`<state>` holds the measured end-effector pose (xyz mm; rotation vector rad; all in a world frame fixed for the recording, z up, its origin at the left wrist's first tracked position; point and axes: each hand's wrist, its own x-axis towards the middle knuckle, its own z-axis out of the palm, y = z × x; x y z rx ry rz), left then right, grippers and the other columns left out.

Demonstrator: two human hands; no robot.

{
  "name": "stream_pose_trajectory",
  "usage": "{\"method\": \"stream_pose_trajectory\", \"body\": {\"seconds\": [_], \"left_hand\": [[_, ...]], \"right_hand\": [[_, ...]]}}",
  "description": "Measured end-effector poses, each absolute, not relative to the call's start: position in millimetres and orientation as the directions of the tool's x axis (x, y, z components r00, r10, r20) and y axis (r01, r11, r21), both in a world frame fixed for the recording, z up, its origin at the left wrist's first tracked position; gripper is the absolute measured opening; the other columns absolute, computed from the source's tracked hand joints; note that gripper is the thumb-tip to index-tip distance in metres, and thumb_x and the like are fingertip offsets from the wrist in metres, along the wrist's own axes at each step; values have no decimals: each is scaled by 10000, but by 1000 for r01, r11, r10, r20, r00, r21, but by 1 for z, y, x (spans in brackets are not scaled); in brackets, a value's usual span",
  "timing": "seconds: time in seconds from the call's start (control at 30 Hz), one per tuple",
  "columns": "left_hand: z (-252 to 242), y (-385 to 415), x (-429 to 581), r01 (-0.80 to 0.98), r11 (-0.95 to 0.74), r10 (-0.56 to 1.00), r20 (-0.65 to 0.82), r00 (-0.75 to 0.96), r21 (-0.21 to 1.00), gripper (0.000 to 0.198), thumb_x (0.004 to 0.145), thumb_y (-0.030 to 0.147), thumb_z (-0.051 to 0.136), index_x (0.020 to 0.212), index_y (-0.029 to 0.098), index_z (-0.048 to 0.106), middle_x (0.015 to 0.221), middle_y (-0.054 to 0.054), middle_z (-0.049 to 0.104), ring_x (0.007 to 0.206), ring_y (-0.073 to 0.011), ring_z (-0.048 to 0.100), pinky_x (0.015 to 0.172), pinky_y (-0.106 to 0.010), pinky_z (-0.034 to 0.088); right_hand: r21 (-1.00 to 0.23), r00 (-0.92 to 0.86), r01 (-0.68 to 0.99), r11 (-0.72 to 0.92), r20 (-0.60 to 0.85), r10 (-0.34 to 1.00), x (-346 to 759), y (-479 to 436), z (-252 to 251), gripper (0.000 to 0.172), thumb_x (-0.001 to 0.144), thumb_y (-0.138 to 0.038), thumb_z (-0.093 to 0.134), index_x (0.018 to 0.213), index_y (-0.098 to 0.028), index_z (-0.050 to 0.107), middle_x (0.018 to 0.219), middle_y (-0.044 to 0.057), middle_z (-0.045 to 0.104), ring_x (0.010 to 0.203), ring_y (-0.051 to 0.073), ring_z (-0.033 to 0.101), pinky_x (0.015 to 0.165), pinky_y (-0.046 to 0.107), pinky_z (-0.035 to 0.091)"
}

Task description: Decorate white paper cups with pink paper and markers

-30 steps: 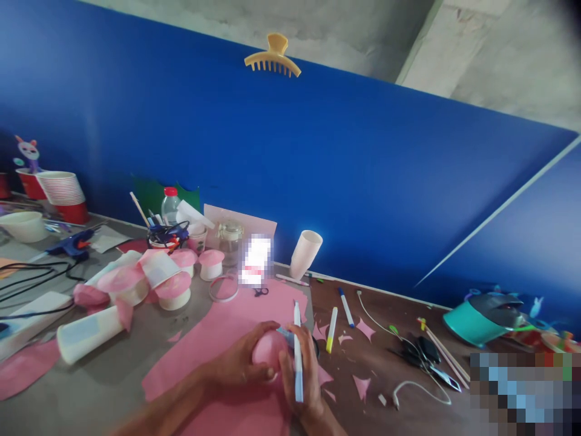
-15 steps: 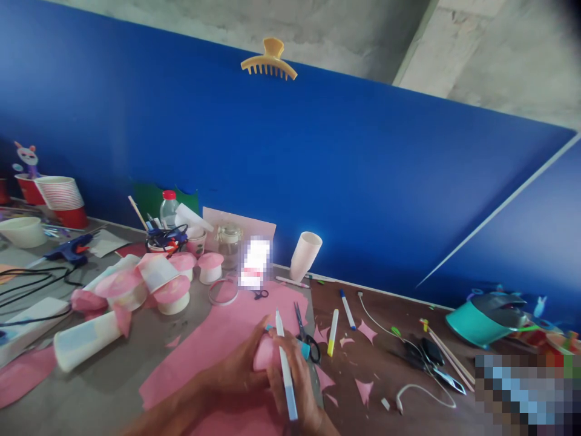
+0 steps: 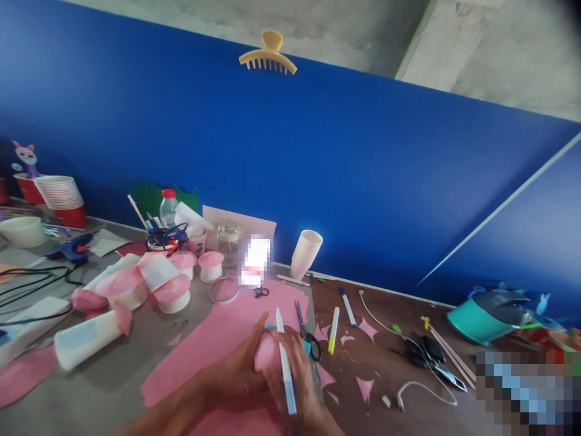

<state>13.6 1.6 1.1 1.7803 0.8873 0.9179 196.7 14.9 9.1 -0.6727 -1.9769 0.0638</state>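
Note:
My left hand [image 3: 238, 366] is closed around the side of a small rounded pink piece [image 3: 267, 351], which looks like paper or felt. From the other side my right hand [image 3: 303, 378] presses its fingers against the same piece. A slim white and pale blue marker [image 3: 286, 369] sits in my right hand, its tip pointing up and away. Both hands are above a large pink sheet [image 3: 190, 363]. Just beyond my right hand lie scissors [image 3: 299, 318] with dark handles. Something teal near my fingertips is mostly hidden.
Pink-topped white cups [image 3: 170, 297] crowd the left, near a glue gun [image 3: 72, 248] with black cords. A bright, blurred-out phone [image 3: 255, 260] and a white cup [image 3: 306, 254] stand at the back. Yellow [image 3: 333, 330] and blue [image 3: 348, 307] markers, pink scraps and a white cable [image 3: 422, 387] lie right.
The view has tilted very slightly. My hands stay around the pink piece, with only a small shift of the fingers and of the marker.

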Motion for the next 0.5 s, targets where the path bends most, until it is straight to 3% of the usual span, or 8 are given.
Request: {"method": "stream_pose_trajectory", "body": {"seconds": [0.3,0.5], "left_hand": [[2,0,14,154,-368,852,266,451,917,1134,866,326,729,1631,301,-109,1659,-125,367,1467,-368,427,1199,-448,423],[13,-2,10,-119,-165,828,203,522,979,973,883,426,728,1645,259,147,1562,-164,499,1373,-397,528,1068,-511,527]], "right_hand": [[-319,-350,460,829,793,499,198,12,4,424,998,-364,508,1391,-208,523,1187,154,729,1094,350,719,883,524,635],[-365,-305,462,809,791,531,196,12,-2,409,1029,-406,454,1371,-203,553,1163,162,728,1065,324,730,890,503,639]]}}
